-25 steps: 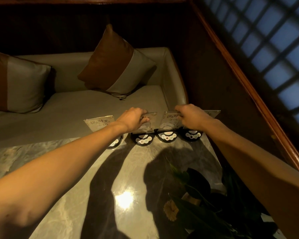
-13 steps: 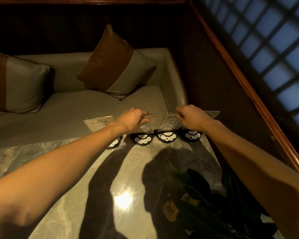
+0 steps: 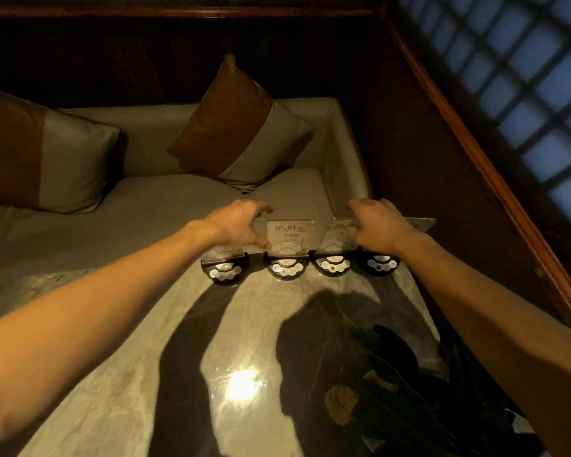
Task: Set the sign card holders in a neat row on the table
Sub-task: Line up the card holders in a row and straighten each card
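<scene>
Four sign card holders with black half-round bases stand side by side along the far edge of the marble table (image 3: 145, 374). From left to right they are the first holder (image 3: 225, 271), second holder (image 3: 289, 237), third holder (image 3: 333, 264) and fourth holder (image 3: 380, 263). The second holder's clear card faces me and its writing shows. My left hand (image 3: 236, 224) hovers with fingers spread between the first and second cards, its thumb close to the second card's left edge. It hides most of the first card. My right hand (image 3: 378, 227), fingers apart, covers the third and fourth cards.
A beige sofa (image 3: 145, 206) with a brown-and-cream cushion (image 3: 241, 127) and another cushion (image 3: 43, 153) lies just beyond the table. A dark-leaved plant with a yellow flower (image 3: 342, 402) occupies the near right of the table. A wooden rail (image 3: 495, 173) and lattice window run along the right.
Both hands were pinching the top edges of the middle cards; now they have let go and spread their fingers. The second card stands uncovered, facing me.
</scene>
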Demonstrator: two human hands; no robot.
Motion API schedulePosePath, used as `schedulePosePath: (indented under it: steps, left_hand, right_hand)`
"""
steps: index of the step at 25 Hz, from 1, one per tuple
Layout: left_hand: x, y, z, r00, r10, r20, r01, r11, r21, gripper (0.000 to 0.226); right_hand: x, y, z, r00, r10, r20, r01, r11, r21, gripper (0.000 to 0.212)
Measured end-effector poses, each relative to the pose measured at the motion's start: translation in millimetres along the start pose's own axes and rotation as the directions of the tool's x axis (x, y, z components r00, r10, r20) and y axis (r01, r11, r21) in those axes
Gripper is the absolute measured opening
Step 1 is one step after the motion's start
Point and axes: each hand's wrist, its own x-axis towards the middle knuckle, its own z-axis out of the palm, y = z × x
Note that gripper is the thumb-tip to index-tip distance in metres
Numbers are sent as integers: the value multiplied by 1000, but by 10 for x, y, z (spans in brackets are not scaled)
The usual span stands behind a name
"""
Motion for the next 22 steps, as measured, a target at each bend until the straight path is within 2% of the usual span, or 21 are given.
schedulePosePath:
  steps: [2,5,8,10,13,22]
  left_hand:
    - [-142,-233,-118,994,-68,86,63,996,63,85]
    - [-316,-498,-157,984,-131,119,117,986,118,62]
    - [-392,-591,-81,993,-115,-42,120,982,146,30]
    - [-406,-572,-35,988,-90,-124,106,985,134,18]
    - [-386,-525,4,990,-54,-131,71,989,127,19]
    - [-295,-476,-1,993,-21,-117,29,997,71,19]
  right_hand:
    - [38,-127,-20,999,-32,-39,31,999,-40,66]
    - [132,-415,-7,989,-107,-99,103,993,-50,67]
    - [198,-719,38,984,-154,-84,155,988,-2,47]
    - [240,-852,88,981,-192,-40,190,981,-48,35]
    - [275,-938,128,981,-193,-7,193,979,-65,25]
    - [268,-957,73,979,-205,-12,204,979,-29,21]
